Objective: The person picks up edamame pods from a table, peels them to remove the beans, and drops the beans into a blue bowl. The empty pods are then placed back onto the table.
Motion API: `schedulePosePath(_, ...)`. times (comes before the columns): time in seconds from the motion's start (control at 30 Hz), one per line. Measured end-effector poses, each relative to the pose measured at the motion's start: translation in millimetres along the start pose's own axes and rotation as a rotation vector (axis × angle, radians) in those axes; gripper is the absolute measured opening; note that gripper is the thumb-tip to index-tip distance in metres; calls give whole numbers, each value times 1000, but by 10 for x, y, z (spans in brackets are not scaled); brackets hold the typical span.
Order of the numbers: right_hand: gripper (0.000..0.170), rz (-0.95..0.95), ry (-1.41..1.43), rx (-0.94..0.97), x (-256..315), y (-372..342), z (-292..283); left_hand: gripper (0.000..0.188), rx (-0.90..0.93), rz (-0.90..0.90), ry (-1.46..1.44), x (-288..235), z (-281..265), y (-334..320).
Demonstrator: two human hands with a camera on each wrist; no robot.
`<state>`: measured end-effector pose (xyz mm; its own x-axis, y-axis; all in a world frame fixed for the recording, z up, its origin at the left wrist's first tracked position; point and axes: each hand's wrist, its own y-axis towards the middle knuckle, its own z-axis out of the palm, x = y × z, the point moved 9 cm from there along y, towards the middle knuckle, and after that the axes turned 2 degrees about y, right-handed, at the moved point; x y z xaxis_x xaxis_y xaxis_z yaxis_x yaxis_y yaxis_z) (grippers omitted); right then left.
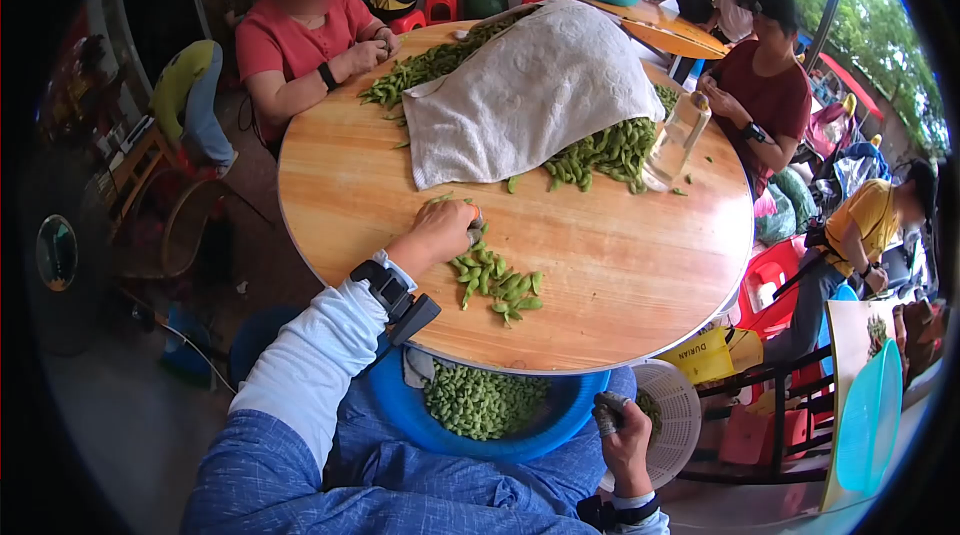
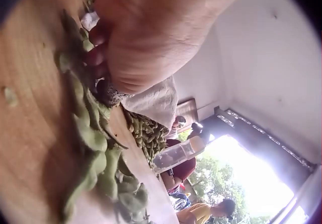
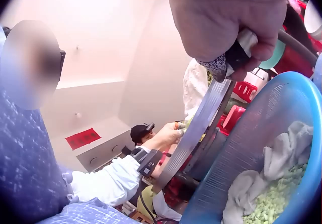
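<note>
My left hand [image 1: 440, 233] reaches over the round wooden table, its fingers bent down among a small heap of green soybean pods [image 1: 505, 285]. Close up in the left wrist view, pods [image 2: 90, 133] lie right beside the covered thumb [image 2: 108, 92]; I cannot tell whether the fingers pinch any. Finger covers are on both hands. My right hand [image 1: 625, 440] hangs beyond the table's near edge, fingers loosely curled, with nothing seen in them. Between the legs stands a blue basin [image 1: 385, 405] of shelled green beans [image 1: 485, 403]. A white cloth [image 3: 282, 153] lies inside it.
A pale towel [image 1: 530, 85] covers a large pod pile [image 1: 610, 155] on the table [image 1: 620, 265]. A clear bottle [image 1: 678, 140] stands at the right. Below lies a white basket [image 1: 680, 415]. Two people in red [image 1: 305, 45] and maroon [image 1: 775, 80] sit across the table.
</note>
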<state>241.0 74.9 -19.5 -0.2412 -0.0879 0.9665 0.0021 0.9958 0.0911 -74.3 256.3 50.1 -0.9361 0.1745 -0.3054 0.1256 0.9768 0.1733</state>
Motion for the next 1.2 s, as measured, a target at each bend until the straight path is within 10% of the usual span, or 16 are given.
schedulePosePath(0.17, 14, -34, -44, 38, 87, 8, 79, 17, -228, -34, -134, -69, -321, -102)
schedulePosePath(0.3, 13, 22, 3, 43, 52, 28, 121, 14, 97, 43, 9, -212, -10, -204)
schedulePosePath(0.47, 14, 12, 24, 89, 165, 85, 207, 18, 84, 19, -161, -102, 37, -153)
schedulePosePath(0.57, 16, 17, 71, 131, 266, 129, 290, 21, -154, 33, -20, -119, -131, -202)
schedulePosePath(0.77, 33, 69, 412, 320, 634, 265, 709, 23, 13, 81, -1408, -869, -120, -676)
schedulePosePath(0.83, 34, 88, 478, 399, 756, 291, 903, 28, -75, 262, -1109, -1146, -187, -910)
schedulePosePath(1.2, 26, 88, 601, 615, 649, 76, 1310, 20, 41, 187, -1572, -1230, 300, -1520)
